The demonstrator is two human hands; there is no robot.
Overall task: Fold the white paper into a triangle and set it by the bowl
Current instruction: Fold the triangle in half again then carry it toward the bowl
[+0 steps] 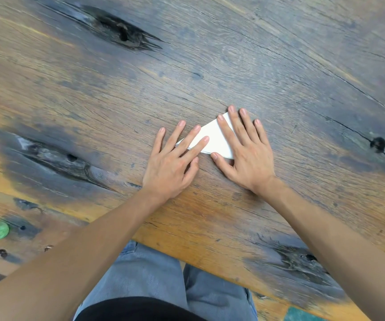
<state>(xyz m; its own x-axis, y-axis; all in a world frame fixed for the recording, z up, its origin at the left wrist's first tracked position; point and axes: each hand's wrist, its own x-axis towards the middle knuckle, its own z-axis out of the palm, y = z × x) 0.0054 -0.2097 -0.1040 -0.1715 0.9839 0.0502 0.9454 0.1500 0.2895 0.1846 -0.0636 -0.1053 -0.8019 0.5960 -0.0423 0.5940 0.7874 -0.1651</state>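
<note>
Jeans (163, 281) nearest; both hands' fingers (196, 144) lie flat, released, pressing a white paper triangle (212, 141) on the rough wooden desk (233, 54).

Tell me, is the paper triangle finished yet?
Nearly. The white paper already lies as a triangle on the wooden table. Right now the left hand and right hand press flat on it, seemingly smoothing the crease. Left to do: set it by the bowl, which isn't in view.
</note>
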